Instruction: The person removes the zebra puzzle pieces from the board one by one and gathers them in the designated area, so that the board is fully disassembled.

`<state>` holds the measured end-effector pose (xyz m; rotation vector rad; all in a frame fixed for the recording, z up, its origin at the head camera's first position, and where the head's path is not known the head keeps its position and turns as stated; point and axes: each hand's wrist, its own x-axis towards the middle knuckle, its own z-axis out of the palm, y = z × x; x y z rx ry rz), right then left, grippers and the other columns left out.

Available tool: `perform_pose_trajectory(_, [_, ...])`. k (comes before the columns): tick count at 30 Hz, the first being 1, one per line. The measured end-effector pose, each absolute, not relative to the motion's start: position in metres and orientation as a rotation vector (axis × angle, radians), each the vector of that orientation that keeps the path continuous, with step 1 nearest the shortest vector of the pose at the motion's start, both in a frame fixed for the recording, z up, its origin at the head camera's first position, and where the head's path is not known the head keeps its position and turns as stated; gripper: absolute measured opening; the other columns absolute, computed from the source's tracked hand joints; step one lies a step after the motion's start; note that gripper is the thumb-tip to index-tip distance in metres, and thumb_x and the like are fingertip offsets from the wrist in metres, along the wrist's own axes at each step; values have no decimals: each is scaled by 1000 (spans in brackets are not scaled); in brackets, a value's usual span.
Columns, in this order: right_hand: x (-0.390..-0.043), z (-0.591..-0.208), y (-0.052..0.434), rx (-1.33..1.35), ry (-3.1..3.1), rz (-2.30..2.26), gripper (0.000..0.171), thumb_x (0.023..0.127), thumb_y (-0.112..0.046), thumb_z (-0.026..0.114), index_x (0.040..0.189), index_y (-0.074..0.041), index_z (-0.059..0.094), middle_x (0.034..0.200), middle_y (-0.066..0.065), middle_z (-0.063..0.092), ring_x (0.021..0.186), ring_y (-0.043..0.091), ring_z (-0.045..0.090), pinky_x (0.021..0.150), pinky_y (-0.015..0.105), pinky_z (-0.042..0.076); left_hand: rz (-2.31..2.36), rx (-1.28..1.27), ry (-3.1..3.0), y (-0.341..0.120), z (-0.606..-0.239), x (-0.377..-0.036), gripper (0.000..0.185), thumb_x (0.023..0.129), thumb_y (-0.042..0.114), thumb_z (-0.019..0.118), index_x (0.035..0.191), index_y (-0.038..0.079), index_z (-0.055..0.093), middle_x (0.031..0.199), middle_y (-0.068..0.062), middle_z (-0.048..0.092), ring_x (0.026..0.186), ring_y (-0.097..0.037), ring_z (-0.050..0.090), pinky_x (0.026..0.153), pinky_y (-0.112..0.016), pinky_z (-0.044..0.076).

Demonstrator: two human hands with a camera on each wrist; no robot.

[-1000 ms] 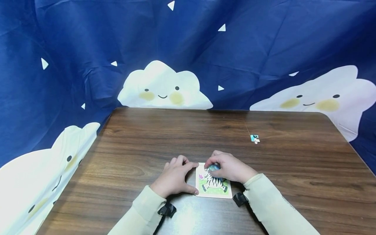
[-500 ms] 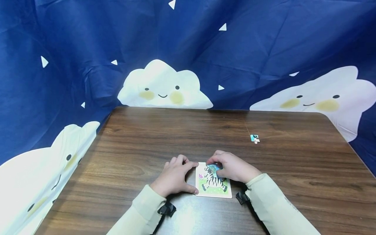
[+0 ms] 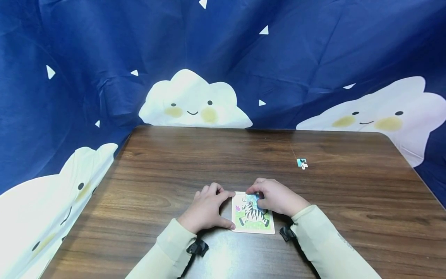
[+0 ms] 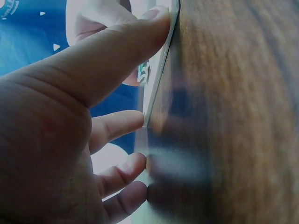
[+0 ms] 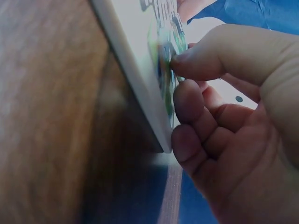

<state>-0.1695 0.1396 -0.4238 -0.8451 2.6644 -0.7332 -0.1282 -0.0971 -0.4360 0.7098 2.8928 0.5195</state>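
Note:
A square zebra puzzle board (image 3: 253, 229) lies near the front middle of the table, with a pale frame. My left hand (image 3: 207, 211) steadies its left side, thumb at the near corner and index finger at the far one; the left wrist view shows this thumb (image 4: 140, 37) along the board's edge. Over the upper right of the board, my right hand (image 3: 278, 197) pinches a bluish puzzle piece (image 3: 251, 199) between thumb and index finger. In the right wrist view the puzzle piece (image 5: 179, 35) sits close over the picture, partly hidden by the fingers.
A second puzzle piece (image 3: 302, 163), turquoise, black and white, lies farther back to the right on the brown wooden table (image 3: 174, 166). Behind the table hangs a blue curtain (image 3: 223, 38) with smiling clouds.
The right hand has shifted slightly right, and the piece it pinches has turned and lies flatter against the board. The left hand stays in place at the board's left side.

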Motion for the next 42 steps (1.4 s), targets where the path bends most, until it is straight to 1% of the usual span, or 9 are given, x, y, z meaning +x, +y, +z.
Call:
perform_pose_trajectory(5, [-171,-424,140,-860,2707,-754,28,72,-5,67,98,-11,72,88,-8,60,75,8,53,68,24,44,517,708,2894,-97,-437,-129,89,53,65,76,132,34,51,114,5,41,99,-16,38,77,-35,30])
perform_pose_trajectory(7, [-171,-424,141,-869,2698,-769,27,72,-5,67,98,-11,72,87,-8,60,75,8,53,68,24,44,514,709,2893,-98,-437,-129,89,53,65,76,132,34,50,114,5,42,99,-16,38,77,-35,30])
perform_pose_trajectory(12, [-170,-423,142,-917,2628,-768,30,71,-4,67,99,-15,71,89,-9,56,77,10,52,69,25,43,514,713,2894,-98,-435,-129,88,53,65,77,132,34,51,114,5,42,98,-17,38,76,-34,29])
perform_pose_trajectory(15, [-169,-422,143,-946,2613,-736,29,71,-5,67,97,-17,71,90,-9,56,79,10,52,71,25,43,509,714,2894,-97,-435,-129,88,53,65,76,132,34,51,113,5,42,97,-16,38,75,-34,29])
perform_pose_trajectory(17, [-169,-422,143,-953,2616,-728,28,70,-6,68,96,-16,71,89,-8,55,78,11,52,71,26,43,504,716,2894,-97,-435,-129,89,53,65,76,132,34,50,114,5,42,97,-16,38,74,-34,29])
perform_pose_trajectory(25, [-168,-422,147,-904,2582,-749,25,69,-8,69,91,-20,69,84,-7,54,77,12,51,69,26,42,494,718,2892,-96,-435,-129,90,53,66,76,133,34,50,114,5,42,96,-16,37,74,-34,29])
perform_pose_trajectory(30, [-168,-421,150,-880,2559,-765,25,65,-13,73,88,-20,67,83,-5,53,77,13,51,68,26,42,487,715,2888,-95,-435,-130,89,54,66,76,133,34,49,114,5,42,97,-16,37,75,-34,29])
perform_pose_trajectory(37, [-168,-423,152,-896,2520,-798,33,67,-16,77,98,-24,70,84,-6,54,79,14,51,70,26,42,480,714,2881,-95,-434,-130,89,54,66,76,133,34,49,116,4,42,98,-17,37,76,-35,29])
perform_pose_trajectory(42, [-168,-424,149,-922,2531,-792,27,67,-15,76,91,-24,71,82,-5,53,76,14,51,67,26,41,487,706,2881,-96,-435,-129,89,54,66,76,133,34,49,116,4,42,98,-16,37,76,-35,29])
